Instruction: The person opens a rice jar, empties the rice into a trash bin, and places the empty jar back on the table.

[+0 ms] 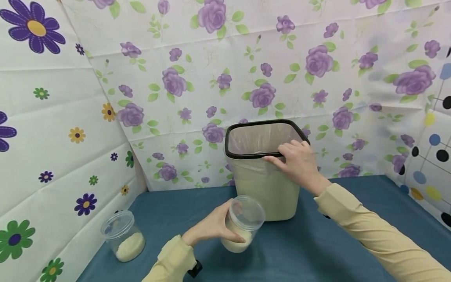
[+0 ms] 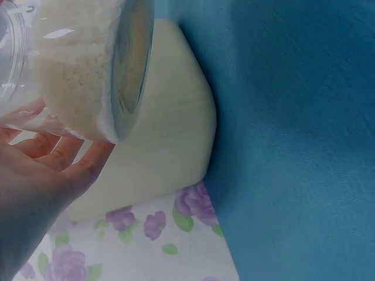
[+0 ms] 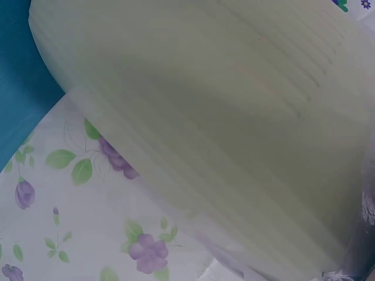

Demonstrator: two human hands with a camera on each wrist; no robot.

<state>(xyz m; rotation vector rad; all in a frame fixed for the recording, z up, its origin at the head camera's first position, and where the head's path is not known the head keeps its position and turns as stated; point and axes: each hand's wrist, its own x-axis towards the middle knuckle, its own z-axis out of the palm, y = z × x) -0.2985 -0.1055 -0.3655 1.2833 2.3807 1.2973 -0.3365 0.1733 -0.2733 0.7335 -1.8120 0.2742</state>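
Note:
My left hand [image 1: 211,225] grips a clear plastic jar [image 1: 248,213] with pale, grainy stuff in its lower part. The jar is tilted and held in front of a pale green trash bin [image 1: 266,188]. In the left wrist view, fingers [image 2: 88,167] curl round the jar [image 2: 76,70], with the bin [image 2: 176,111] behind it. My right hand [image 1: 299,160] holds the bin's black rim at the front right corner, fingers over the edge. A thin clear liner [image 1: 260,139] lines the bin. The bin's side [image 3: 193,117] fills the right wrist view, where my right hand is hidden.
A second clear jar [image 1: 121,237] with similar pale contents stands at the left of the blue tabletop [image 1: 282,250]. Flower-patterned sheeting [image 1: 197,66] rises behind the bin and along the left side. A dotted sheet [image 1: 433,156] hangs on the right.

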